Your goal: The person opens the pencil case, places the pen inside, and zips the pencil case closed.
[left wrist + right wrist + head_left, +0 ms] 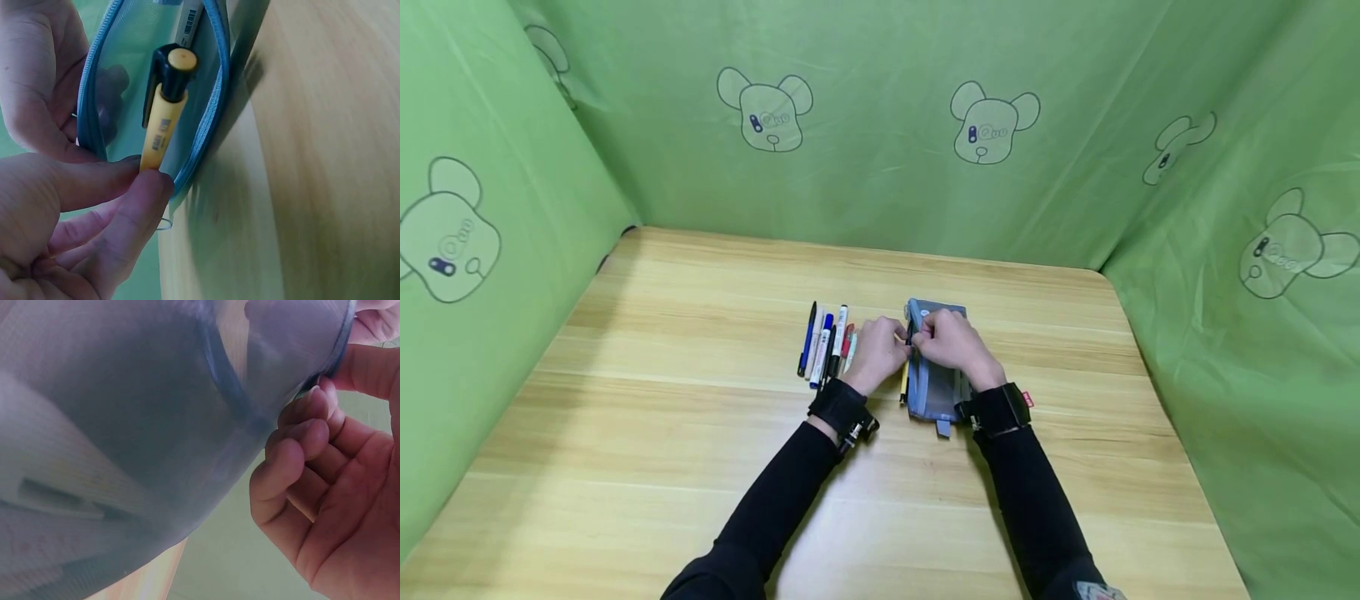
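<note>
Fingers: left hand (69, 212) pinches yellow pen (164, 119) | right hand (325, 487) grips pouch (144, 425) rim

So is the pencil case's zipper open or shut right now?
Open. In the left wrist view the blue zipper edges gape wide, and the left hand holds a yellow pen in the opening of the mesh pencil case.

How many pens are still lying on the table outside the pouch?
About 7 pens lie side by side on the table, beside the left hand; it may hide more. Another, the yellow pen, is pinched in that hand at the pouch mouth.
</note>
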Motion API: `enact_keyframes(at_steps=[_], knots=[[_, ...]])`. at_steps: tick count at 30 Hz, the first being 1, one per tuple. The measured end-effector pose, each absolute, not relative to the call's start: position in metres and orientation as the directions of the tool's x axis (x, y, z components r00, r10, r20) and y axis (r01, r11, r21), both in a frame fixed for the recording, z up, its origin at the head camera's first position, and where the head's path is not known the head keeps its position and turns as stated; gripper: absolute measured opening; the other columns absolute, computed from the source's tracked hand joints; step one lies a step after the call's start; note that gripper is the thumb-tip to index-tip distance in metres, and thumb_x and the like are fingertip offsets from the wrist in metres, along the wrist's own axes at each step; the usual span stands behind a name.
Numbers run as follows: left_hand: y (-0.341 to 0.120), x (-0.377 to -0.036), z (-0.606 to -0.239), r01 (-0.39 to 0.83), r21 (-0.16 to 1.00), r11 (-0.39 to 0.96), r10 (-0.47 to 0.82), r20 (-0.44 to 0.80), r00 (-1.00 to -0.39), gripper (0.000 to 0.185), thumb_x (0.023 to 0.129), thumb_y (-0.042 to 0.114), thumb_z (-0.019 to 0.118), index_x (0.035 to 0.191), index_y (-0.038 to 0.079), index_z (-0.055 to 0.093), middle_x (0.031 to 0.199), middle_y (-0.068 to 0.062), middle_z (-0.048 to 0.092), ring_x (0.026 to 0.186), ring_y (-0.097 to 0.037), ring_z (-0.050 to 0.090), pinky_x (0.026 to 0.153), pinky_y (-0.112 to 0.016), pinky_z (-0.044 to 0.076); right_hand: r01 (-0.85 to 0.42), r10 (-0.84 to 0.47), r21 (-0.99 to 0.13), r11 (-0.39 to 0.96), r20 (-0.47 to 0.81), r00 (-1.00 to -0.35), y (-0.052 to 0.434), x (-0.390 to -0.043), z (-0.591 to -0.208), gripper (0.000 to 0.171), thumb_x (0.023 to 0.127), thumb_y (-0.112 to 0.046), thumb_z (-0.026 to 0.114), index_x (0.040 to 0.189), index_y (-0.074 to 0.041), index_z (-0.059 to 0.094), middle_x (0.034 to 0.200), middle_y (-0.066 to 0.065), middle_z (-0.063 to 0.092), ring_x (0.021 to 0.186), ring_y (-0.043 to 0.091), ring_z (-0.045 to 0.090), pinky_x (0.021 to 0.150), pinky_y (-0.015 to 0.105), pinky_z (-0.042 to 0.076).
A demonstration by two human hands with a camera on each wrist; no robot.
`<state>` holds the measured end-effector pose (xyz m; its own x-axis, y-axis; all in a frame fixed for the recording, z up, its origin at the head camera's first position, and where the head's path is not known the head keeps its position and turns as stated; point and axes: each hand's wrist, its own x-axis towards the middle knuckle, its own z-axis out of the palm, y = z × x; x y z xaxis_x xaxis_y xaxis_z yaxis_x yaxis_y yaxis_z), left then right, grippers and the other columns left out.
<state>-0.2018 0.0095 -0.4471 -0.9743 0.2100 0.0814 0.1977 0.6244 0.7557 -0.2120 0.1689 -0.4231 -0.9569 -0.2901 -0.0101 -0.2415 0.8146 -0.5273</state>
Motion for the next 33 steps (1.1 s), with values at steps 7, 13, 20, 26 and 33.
enact_keyframes(at_steps=[7,13,20,26,33], knots=[[0.013,-0.202,-0.451,0.167,0.774,0.611,0.193,0.059,-0.979,0.012,0.079,-0.005,0.071,0.089,0.002,0.075,0.080,-0.013,0.076,0.057,-0.014,0.060,0.049,-0.018,0.043,-0.250,-0.299,-0.529,0.811,-0.009,-0.954,0.169,-0.212,-0.424,0.030,0.089,-0.016,0.062,0.062,-0.017,0.048,0.059,-0.004,0.045,0.054,0.012,0.044,0.055,0.026,0.034],[0.015,-0.203,-0.454,0.174,0.777,0.605,0.214,0.052,-0.975,0.016,0.077,-0.007,0.065,0.087,0.003,0.074,0.072,-0.010,0.071,0.054,-0.012,0.053,0.048,-0.019,0.037,-0.248,-0.300,-0.540,0.804,-0.010,-0.954,0.168,-0.213,-0.425,0.029,0.088,-0.015,0.062,0.062,-0.016,0.049,0.059,-0.004,0.047,0.054,0.012,0.045,0.055,0.026,0.035],[0.017,-0.204,-0.460,0.172,0.773,0.611,0.214,0.048,-0.976,0.013,0.078,-0.005,0.065,0.084,0.005,0.071,0.067,-0.005,0.065,0.055,-0.012,0.051,0.048,-0.019,0.035,-0.240,-0.297,-0.545,0.803,-0.017,-0.955,0.168,-0.213,-0.426,0.029,0.089,-0.017,0.062,0.062,-0.015,0.051,0.060,-0.003,0.050,0.054,0.012,0.047,0.054,0.026,0.036],[0.018,-0.205,-0.463,0.168,0.762,0.625,0.202,0.050,-0.978,0.011,0.078,-0.004,0.065,0.079,0.006,0.070,0.068,-0.004,0.063,0.058,-0.014,0.053,0.049,-0.019,0.035,-0.239,-0.297,-0.552,0.799,-0.016,-0.955,0.168,-0.212,-0.425,0.029,0.089,-0.016,0.063,0.062,-0.014,0.052,0.060,-0.003,0.049,0.054,0.013,0.046,0.054,0.026,0.035],[0.019,-0.205,-0.464,0.172,0.755,0.632,0.203,0.053,-0.978,0.012,0.078,-0.004,0.064,0.076,0.006,0.068,0.067,-0.004,0.061,0.060,-0.016,0.053,0.049,-0.019,0.034,-0.236,-0.303,-0.557,0.796,-0.030,-0.952,0.167,-0.211,-0.423,0.031,0.090,-0.017,0.063,0.062,-0.014,0.050,0.058,-0.003,0.045,0.053,0.012,0.043,0.054,0.025,0.032]])
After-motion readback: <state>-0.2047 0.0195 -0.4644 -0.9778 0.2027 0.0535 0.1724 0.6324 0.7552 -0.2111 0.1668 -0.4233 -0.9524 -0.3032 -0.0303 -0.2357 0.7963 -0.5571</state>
